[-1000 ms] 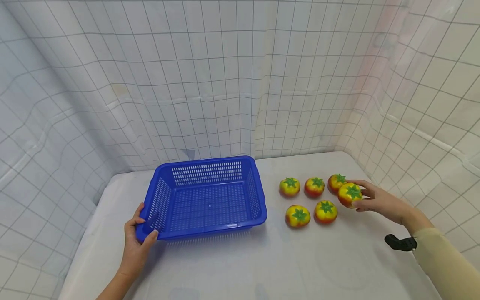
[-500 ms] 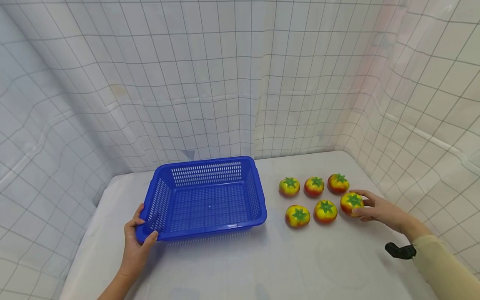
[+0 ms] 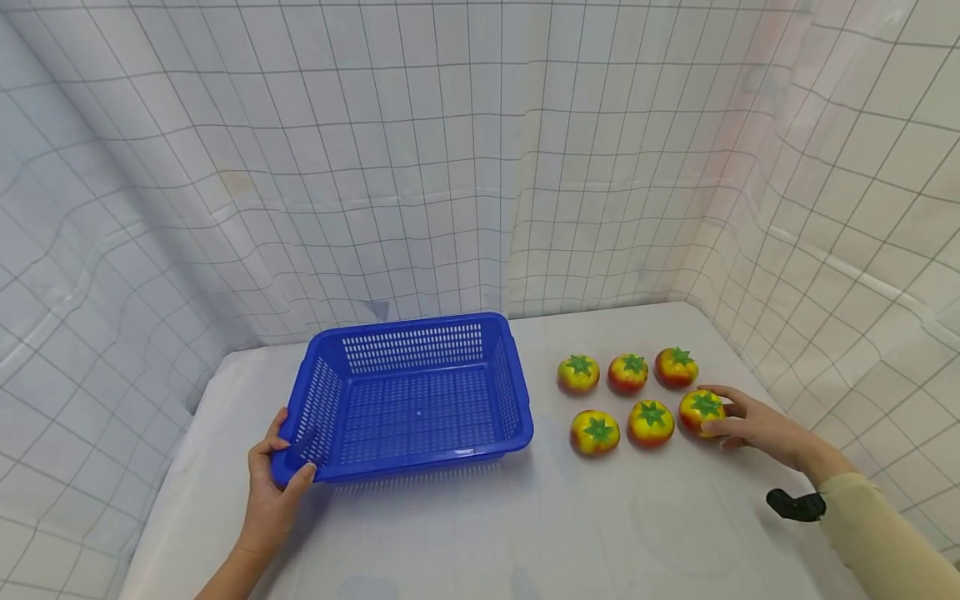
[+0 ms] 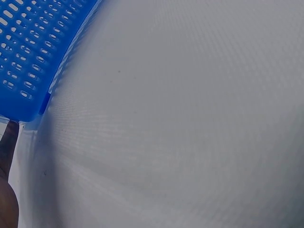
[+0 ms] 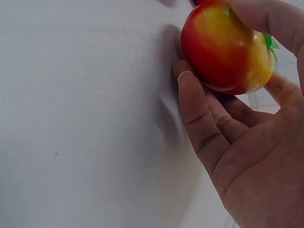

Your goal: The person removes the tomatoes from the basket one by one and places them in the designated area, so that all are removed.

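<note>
My left hand grips the near left corner of a blue plastic basket, thumb on the front rim and fingers round the left side. The basket has slotted walls and nothing in it. My right hand holds a red-and-yellow tomato with a green leafy top, at the right end of the front row. In the right wrist view the thumb lies over this tomato and the fingers are curled beneath, close to the white cloth. Its left neighbour is another tomato, nearly touching it.
Another front-row tomato sits farther left. Behind stand a back-left tomato, a back-middle tomato and a back-right tomato. White cloth covers the table. A white grid-patterned curtain closes off the back and sides.
My right hand has brought its tomato down and toward me, from over the back-right tomato's edge to the front row, then slightly left. The left hand and basket have stayed still.
</note>
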Demonstrator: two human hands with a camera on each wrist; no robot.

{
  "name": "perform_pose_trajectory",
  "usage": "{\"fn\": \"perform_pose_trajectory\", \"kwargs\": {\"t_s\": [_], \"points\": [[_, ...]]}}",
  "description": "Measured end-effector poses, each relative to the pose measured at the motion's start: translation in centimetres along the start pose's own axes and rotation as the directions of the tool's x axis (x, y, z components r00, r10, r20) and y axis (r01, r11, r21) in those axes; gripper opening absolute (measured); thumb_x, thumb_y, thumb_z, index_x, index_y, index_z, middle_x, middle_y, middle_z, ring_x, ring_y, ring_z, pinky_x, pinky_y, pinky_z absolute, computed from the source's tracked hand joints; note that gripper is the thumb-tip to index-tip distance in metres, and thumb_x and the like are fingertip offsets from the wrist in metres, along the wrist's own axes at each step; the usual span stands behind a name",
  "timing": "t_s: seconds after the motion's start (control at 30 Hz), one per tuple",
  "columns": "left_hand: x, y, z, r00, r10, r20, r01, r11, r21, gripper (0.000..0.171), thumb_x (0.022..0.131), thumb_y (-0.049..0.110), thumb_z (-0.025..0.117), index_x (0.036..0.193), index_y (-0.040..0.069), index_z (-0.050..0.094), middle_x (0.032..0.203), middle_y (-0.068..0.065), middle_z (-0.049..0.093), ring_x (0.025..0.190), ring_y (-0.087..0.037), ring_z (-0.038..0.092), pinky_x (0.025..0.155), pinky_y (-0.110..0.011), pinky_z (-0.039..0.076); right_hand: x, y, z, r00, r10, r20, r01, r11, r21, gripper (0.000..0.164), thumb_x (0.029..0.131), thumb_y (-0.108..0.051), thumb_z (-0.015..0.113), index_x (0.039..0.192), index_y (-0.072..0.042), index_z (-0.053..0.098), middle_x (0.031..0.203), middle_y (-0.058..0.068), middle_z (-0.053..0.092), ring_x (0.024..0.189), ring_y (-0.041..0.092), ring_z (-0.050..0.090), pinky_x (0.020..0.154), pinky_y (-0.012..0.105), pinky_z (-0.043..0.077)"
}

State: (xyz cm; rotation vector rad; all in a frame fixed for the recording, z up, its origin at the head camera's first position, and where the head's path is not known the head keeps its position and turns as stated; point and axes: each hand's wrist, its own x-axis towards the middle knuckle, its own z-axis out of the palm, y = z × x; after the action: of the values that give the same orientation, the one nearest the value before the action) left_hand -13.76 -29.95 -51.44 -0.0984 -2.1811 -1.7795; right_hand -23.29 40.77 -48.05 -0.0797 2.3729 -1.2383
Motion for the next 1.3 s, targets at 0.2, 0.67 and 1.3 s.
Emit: {"fn": "perform_pose_trajectory", "kwargs": {"t_s": [0.2, 0.67, 1.3], "points": [[-0.02, -0.02, 0.01, 1.0, 0.009, 0.001, -0.009, 1.0, -0.024, 0.045, 0.098, -0.007, 0.055, 0.127, 0.013, 0.026, 0.17, 0.003, 0.009, 0.153, -0.024, 0.013, 0.1, -0.007, 0.035, -0.03, 0.0, 0.11, 1.0, -0.006, 0.004, 0.006, 1.0, 0.006, 0.085, 0.097, -0.034, 0.068, 0.161, -0.008, 0.018, 0.153, 0.041, 0.021, 0.106, 0.029, 0.062, 0.088, 0.034, 0.053], [0.07, 0.01, 0.01, 1.0, 0.006, 0.005, -0.006, 0.999, -0.033, 0.045, 0.098, -0.007, 0.055, 0.127, 0.014, 0.026, 0.171, 0.003, 0.008, 0.153, -0.025, 0.013, 0.099, -0.006, 0.036, -0.09, 0.1, 0.39, 1.0, -0.002, -0.006, 0.002, 1.0, 0.032, 0.082, 0.098, -0.035, 0.067, 0.16, -0.008, 0.02, 0.152, 0.039, 0.023, 0.105, 0.029, 0.062, 0.086, 0.033, 0.055], [0.03, 0.04, 0.02, 1.0, 0.004, -0.004, -0.004, 0.999, -0.043, 0.045, 0.098, -0.008, 0.055, 0.126, 0.014, 0.027, 0.17, 0.003, 0.01, 0.152, -0.023, 0.015, 0.1, -0.006, 0.035, -0.2, 0.25, 0.44, 1.0, -0.001, 0.0, 0.001, 1.0, 0.009, 0.084, 0.099, -0.036, 0.066, 0.161, -0.008, 0.017, 0.152, 0.037, 0.018, 0.099, 0.03, 0.062, 0.084, 0.035, 0.054]]}}
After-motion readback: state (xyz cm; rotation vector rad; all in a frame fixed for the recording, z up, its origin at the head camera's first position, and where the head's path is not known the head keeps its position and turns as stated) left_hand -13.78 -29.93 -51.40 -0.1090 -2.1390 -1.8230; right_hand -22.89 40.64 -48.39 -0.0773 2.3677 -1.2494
